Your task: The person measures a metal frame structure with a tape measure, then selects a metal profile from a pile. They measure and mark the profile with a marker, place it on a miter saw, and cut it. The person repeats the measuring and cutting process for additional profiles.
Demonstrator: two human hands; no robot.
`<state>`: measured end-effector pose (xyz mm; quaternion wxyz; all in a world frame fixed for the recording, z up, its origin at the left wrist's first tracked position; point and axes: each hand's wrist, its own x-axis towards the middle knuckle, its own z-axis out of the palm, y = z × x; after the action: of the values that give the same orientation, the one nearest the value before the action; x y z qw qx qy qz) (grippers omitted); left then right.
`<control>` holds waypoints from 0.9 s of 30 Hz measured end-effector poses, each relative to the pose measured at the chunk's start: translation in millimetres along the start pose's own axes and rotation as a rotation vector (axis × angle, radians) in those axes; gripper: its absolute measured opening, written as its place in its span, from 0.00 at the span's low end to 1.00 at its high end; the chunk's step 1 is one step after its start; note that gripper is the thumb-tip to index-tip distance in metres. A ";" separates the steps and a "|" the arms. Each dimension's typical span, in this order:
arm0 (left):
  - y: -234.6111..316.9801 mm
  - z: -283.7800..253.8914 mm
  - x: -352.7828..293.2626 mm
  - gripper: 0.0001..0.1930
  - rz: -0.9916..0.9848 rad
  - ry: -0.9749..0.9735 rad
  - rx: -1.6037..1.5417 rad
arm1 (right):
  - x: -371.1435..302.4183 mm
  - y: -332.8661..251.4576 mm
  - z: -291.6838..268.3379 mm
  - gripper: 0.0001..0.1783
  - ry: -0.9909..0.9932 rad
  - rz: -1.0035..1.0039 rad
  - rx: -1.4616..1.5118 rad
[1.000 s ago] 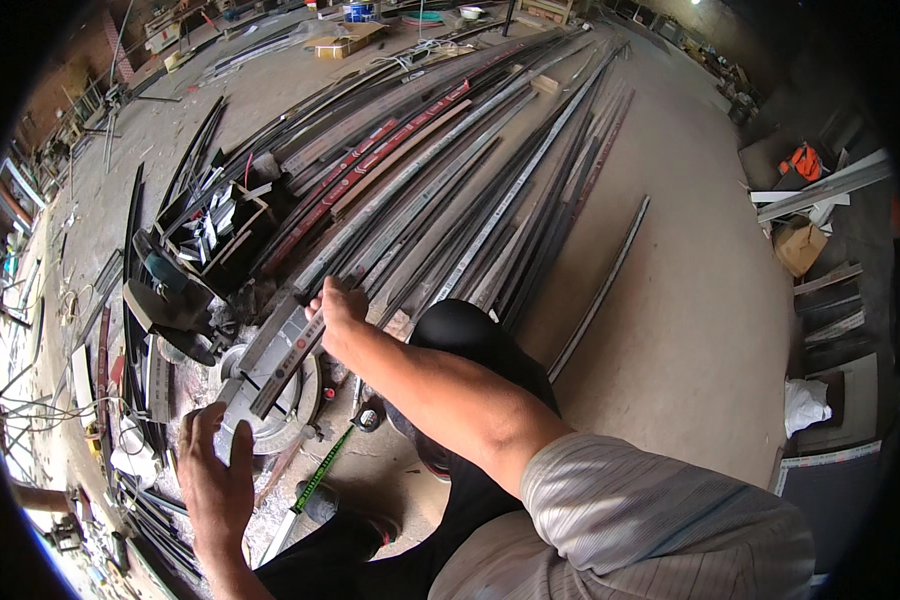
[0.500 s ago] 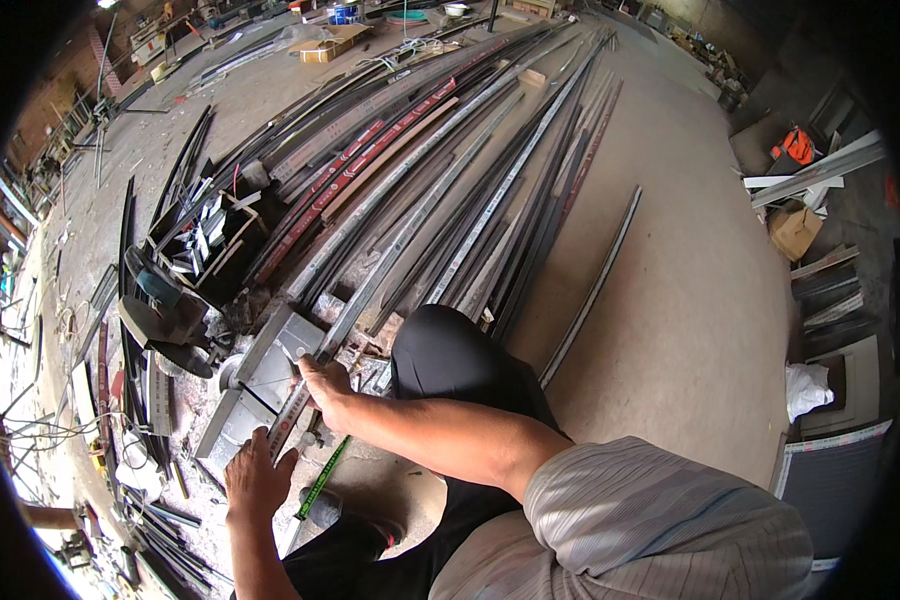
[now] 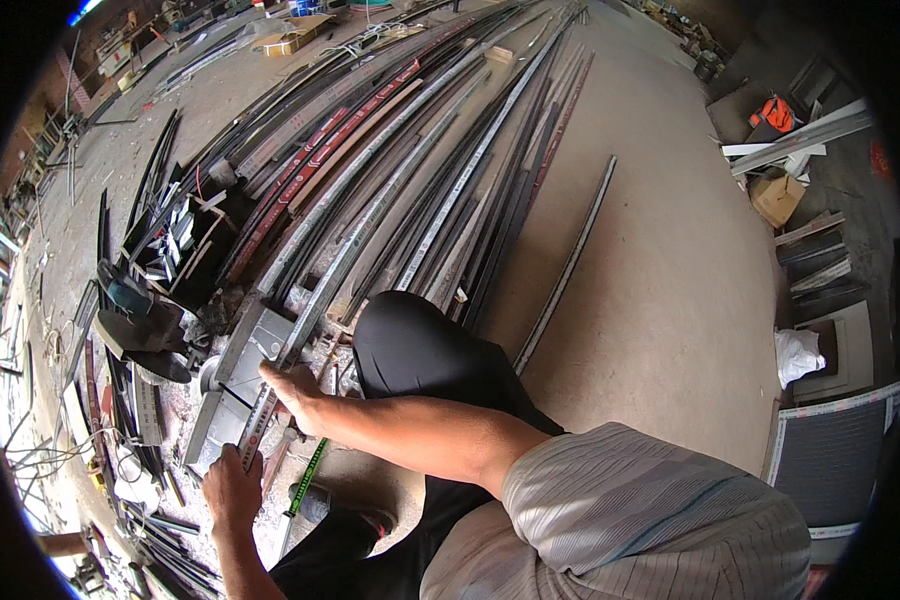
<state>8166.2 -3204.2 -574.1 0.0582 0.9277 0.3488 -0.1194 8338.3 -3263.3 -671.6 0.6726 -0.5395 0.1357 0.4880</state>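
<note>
A long, narrow metal profile (image 3: pixel 260 418) with a printed film strip lies across the grey table (image 3: pixel 263 340) of a cut-off saw (image 3: pixel 138 330). My left hand (image 3: pixel 232 490) is closed round its near end. Farther along, my right hand (image 3: pixel 296 394) is closed on the same profile, its thumb and fingers at the edge of the saw table. The saw's dark guard and blade are left of my hands, apart from them. A green tape measure strip (image 3: pixel 308 474) slants below my right forearm, beside my foot.
Many long profiles (image 3: pixel 410 190) fan out across the floor ahead. Behind the saw stands a box of offcuts (image 3: pixel 195 240). One single profile (image 3: pixel 570 262) lies right of my knee. Cardboard (image 3: pixel 776 200), a white bag (image 3: pixel 798 358) and a dark framed panel (image 3: pixel 838 460) line the right side.
My left hand has gone from partly open beside the profile to closed round its near end. The right hand keeps its hold. The whole view has shifted slightly, with the scene moving left.
</note>
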 end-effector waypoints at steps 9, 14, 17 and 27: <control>-2.8 10.3 -3.1 0.20 -0.047 0.018 -0.051 | 57.0 -24.0 -16.3 0.14 -0.044 -0.104 0.565; 4.7 23.1 -0.4 0.23 0.008 -0.133 0.051 | 86.6 -8.5 -39.5 0.13 0.053 -0.076 0.613; 22.8 8.0 -10.6 0.23 -0.086 -0.142 -0.021 | 75.8 -4.7 -41.4 0.12 0.029 -0.060 0.616; 5.7 6.3 -22.6 0.11 0.055 -0.070 -0.076 | 98.5 -17.2 -65.2 0.17 -0.077 -0.011 0.575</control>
<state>8152.4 -3224.0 -574.1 0.1090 0.9293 0.3253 -0.1370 8422.4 -3268.0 -756.1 0.8052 -0.3085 0.2400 0.4460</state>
